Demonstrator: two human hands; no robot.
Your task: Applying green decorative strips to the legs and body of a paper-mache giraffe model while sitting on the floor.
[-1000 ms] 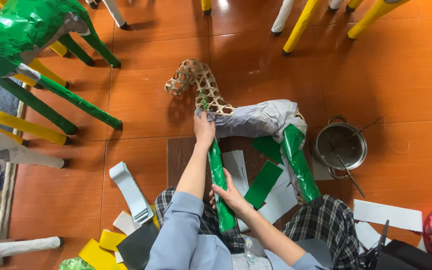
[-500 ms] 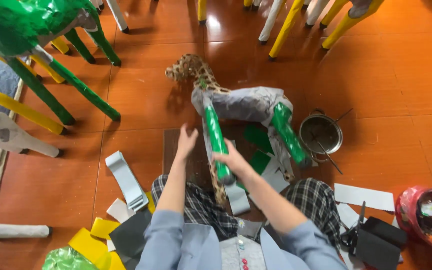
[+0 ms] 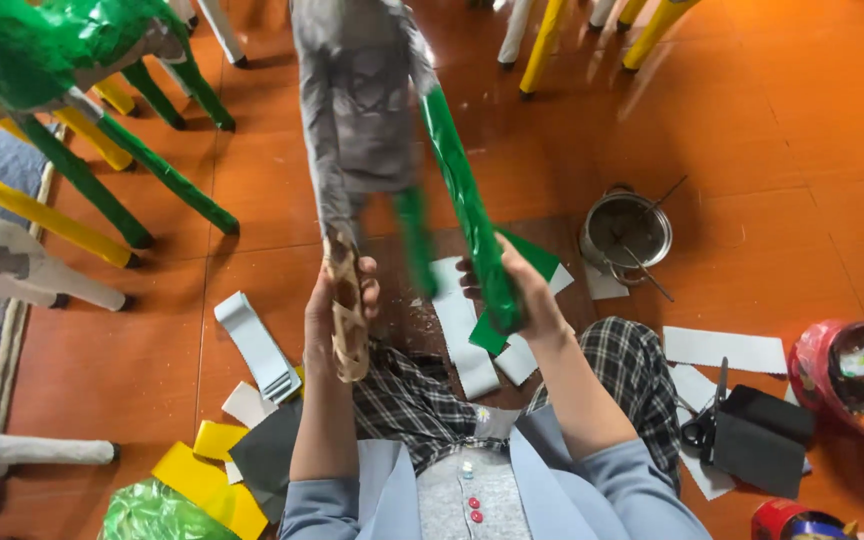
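Red round container (image 3: 852, 365) with a colourful wrapper inside, right edge, red tin (image 3: 787, 520) below, both on floor

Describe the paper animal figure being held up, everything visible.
The paper animal figure has a body wrapped in grey paper and is lifted off the orange floor. The left hand grips its bare tan lattice-like end. The right hand holds one glossy green-covered leg; another green leg looks blurred.

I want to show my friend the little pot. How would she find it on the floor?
Start at the orange tiled floor and look just right of the green-wrapped leg gripped by the right hand. There sits a small round metal pot. It is the only shiny grey container, with thin sticks poking out, unlike the red tub farther right.
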